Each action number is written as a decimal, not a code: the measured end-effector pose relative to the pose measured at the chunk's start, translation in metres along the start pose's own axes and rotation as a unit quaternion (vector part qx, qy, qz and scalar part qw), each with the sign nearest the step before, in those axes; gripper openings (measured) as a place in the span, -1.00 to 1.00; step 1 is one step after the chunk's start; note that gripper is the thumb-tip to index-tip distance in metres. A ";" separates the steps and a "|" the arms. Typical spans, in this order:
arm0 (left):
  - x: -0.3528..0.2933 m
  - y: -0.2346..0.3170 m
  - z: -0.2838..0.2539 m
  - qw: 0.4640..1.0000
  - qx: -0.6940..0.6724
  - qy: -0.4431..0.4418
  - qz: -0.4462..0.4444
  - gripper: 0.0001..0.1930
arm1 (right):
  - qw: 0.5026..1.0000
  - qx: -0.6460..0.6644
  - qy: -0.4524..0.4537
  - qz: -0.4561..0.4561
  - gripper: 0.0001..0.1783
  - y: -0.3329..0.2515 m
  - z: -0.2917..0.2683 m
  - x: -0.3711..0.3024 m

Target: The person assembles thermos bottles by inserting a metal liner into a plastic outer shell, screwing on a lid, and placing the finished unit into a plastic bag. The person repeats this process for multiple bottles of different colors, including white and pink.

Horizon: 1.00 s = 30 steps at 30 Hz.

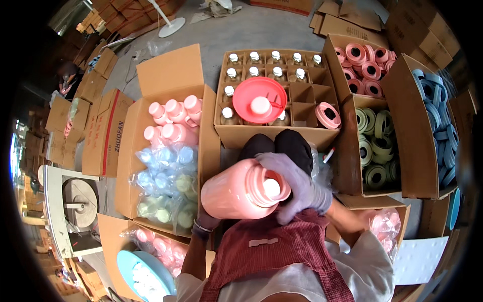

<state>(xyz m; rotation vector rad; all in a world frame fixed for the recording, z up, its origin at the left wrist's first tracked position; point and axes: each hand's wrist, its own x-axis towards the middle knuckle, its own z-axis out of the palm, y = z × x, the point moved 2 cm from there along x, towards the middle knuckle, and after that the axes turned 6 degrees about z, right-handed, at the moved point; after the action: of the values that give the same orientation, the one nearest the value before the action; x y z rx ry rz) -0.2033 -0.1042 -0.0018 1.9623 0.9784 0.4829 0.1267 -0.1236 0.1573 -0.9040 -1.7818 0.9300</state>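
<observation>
A large glossy pink vacuum flask body [229,194] lies tilted over my lap, its wide mouth facing right. A white stopper [271,187] shows inside its neck. My left hand [207,220], mostly hidden beneath the flask, holds it by the lower side. My gloved right hand [297,183] curls around the neck, fingers above and thumb below. Beyond my knees, a red dish [246,95] carries a pale pink round cap [260,106] and rests on a divided carton [261,135]. That carton holds glass bottles with white tops, and a pink ring-shaped part [328,116] at its right corner.
On the left, an open carton [209,146] holds pink flasks and bagged blue and green parts. Cartons of pink [371,70], green [377,136] and blue [437,110] handled rings stand right. A blue basin [126,259] with white pieces sits lower left.
</observation>
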 end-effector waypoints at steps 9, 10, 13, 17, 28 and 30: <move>0.108 0.044 0.005 0.993 -0.070 0.049 0.084 -0.40 | 0.997 -0.059 -0.024 -0.052 -0.02 -0.062 -0.033 0.068; 0.120 0.044 0.009 0.991 -0.081 0.056 0.090 -0.41 | 0.995 -0.086 0.002 -0.042 -0.02 -0.066 -0.039 0.069; 0.152 0.036 0.025 0.987 -0.112 0.067 0.091 -0.44 | 0.975 -0.171 0.139 -0.009 -0.08 -0.068 -0.052 0.072; 0.166 0.021 0.037 0.984 -0.139 0.087 0.072 -0.48 | 0.935 -0.243 0.253 -0.055 -0.27 -0.080 -0.062 0.100; 0.172 -0.005 0.050 0.976 -0.198 0.079 0.035 -0.59 | 0.988 -0.046 0.131 0.066 -0.29 -0.012 -0.066 0.146; 0.173 -0.004 0.047 0.977 -0.196 0.076 0.032 -0.61 | 0.993 -0.046 0.103 0.040 -0.28 -0.013 -0.064 0.149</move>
<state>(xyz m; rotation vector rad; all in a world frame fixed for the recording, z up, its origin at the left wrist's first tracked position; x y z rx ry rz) -0.0680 0.0081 -0.0372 1.6203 0.8405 0.8080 0.1350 0.0137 0.2444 -1.0975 -1.6326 0.7791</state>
